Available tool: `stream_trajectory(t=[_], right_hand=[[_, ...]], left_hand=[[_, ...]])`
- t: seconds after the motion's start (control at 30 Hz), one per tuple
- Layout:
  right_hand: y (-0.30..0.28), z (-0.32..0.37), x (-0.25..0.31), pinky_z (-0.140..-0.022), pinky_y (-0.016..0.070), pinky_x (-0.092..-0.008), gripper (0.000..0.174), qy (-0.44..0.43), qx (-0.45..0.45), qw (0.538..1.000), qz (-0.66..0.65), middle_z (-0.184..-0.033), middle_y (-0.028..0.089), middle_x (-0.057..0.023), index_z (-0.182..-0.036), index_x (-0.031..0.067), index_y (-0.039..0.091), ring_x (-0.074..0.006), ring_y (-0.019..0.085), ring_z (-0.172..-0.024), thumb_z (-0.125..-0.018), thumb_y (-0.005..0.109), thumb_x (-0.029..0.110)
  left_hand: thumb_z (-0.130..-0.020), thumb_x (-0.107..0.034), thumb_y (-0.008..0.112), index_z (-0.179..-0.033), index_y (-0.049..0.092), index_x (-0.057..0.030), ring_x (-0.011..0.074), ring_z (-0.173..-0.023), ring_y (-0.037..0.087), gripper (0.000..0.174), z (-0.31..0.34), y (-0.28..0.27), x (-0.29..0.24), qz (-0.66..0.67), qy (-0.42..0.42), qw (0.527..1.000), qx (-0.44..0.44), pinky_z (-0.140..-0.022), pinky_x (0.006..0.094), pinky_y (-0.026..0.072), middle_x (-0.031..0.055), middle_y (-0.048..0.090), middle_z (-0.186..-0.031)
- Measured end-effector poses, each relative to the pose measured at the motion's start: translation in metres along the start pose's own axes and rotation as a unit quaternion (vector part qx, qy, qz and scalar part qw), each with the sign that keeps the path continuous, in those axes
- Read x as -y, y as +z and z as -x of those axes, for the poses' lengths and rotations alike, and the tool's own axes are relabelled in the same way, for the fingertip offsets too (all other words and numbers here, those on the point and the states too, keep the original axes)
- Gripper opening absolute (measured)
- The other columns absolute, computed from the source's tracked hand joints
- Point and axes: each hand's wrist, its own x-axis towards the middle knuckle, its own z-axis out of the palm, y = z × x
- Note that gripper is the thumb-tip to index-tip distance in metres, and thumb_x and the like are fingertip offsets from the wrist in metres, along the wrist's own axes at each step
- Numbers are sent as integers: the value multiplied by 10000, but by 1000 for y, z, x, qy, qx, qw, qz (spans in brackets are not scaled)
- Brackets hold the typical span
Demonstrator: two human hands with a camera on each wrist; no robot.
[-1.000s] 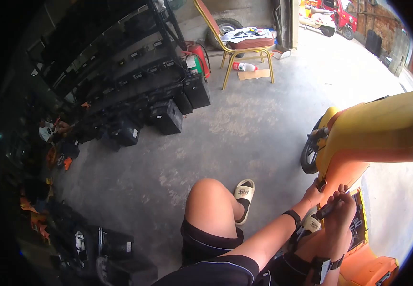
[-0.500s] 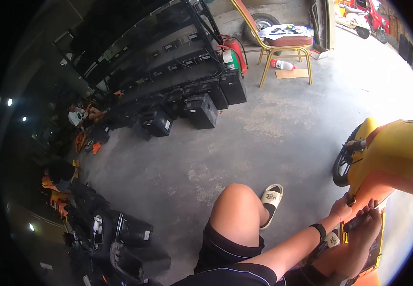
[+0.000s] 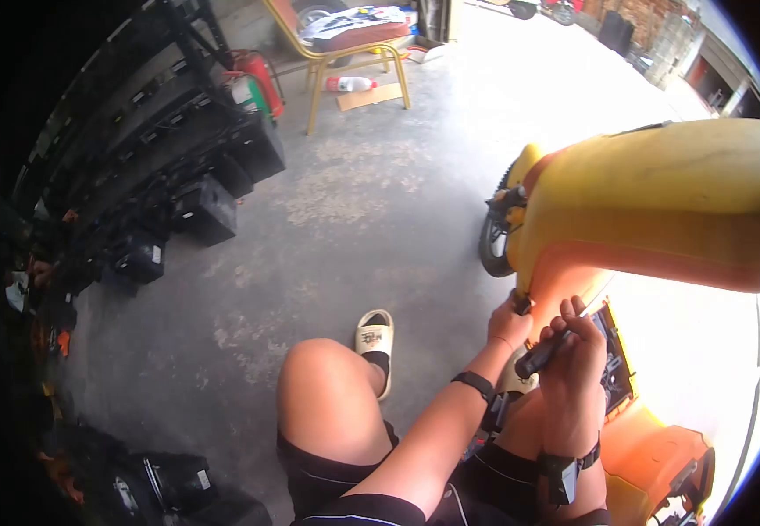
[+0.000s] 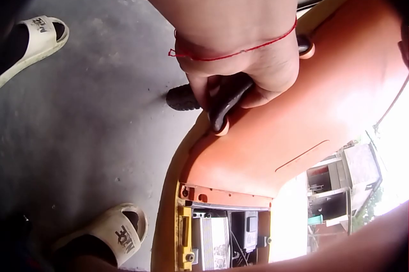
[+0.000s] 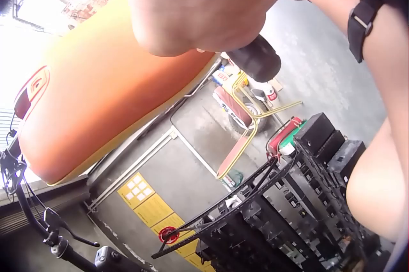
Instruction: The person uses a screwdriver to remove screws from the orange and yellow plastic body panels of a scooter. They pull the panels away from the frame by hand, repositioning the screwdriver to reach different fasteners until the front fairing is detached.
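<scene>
My left hand (image 3: 510,324) grips a black curved handle (image 4: 223,107) fixed to the orange inner panel (image 4: 255,150) of a yellow-and-orange scooter (image 3: 660,188). In the left wrist view the fingers wrap round this handle. Close beside it, my right hand (image 3: 575,364) holds a black-handled tool (image 3: 535,358), its thick round end sticking out below the fist. The tool's other end is hidden by the fingers. Under the panel lies an open compartment (image 4: 185,233) with a silver finned box (image 4: 213,237) and wires inside.
A gold-framed chair (image 3: 317,83) stands near the doorway, with a bottle (image 3: 351,84) and cardboard (image 3: 369,97) by its legs. Black boxes (image 3: 206,210) and a dark rack (image 3: 147,114) line the left. Fire extinguishers (image 3: 257,79) stand by the rack. The scooter's front wheel (image 3: 494,241) is ahead.
The head view swings left, then back right, shifting the whole scene. My left hand stays on the handle, and my right hand keeps the tool close to it.
</scene>
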Motion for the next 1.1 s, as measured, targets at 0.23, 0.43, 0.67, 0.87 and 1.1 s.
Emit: stream_trajectory(t=[0.23, 0.43, 0.67, 0.87, 1.1], right_hand=[[-29, -4, 25, -707, 490, -329, 441, -63, -59, 996, -3, -1055, 567, -104, -1300, 2, 431, -171, 543, -797, -865, 504, -10], [-53, -10, 32, -681, 492, -317, 458, -100, -92, 991, 6, -1009, 570, -97, -1300, -8, 425, -169, 536, -770, -850, 508, -21], [-81, -7, 30, -650, 495, -310, 420, -114, -123, 985, 29, -990, 563, -101, -1269, -1, 458, -167, 538, -737, -853, 505, -37], [-89, 6, 23, -636, 507, -305, 422, -123, -137, 980, 74, -1006, 557, -112, -1253, -5, 476, -165, 541, -717, -833, 497, -48], [-91, 22, 14, -637, 516, -304, 388, -163, -164, 968, 99, -966, 552, -73, -1253, 18, 474, -146, 544, -721, -866, 487, -14]], left_hand=[[-823, -196, 643, -1198, 554, -97, 414, -1049, 616, 399, -2, 3, 12, 61, 10, 997, 35, -877, 473, 504, 215, 661, -1088], [-747, -56, 781, -1556, 41, -40, 310, -1353, 442, 1096, -4, -19, 2, 81, 191, 977, 56, -1083, 357, 428, 185, 360, -1495], [-668, -129, 897, -1542, 32, -23, 308, -1395, 348, 1233, -14, -26, -37, 224, 224, 942, 109, -1124, 403, 376, 186, 264, -1516], [-596, -165, 926, -1523, 123, -18, 396, -1317, 400, 1236, -19, -15, -28, 99, 250, 963, -3, -1102, 441, 371, 222, 373, -1417], [-585, -124, 928, -1509, 206, 0, 358, -1322, 422, 1179, -18, -19, -33, 188, 226, 955, 41, -1099, 411, 390, 214, 404, -1420]])
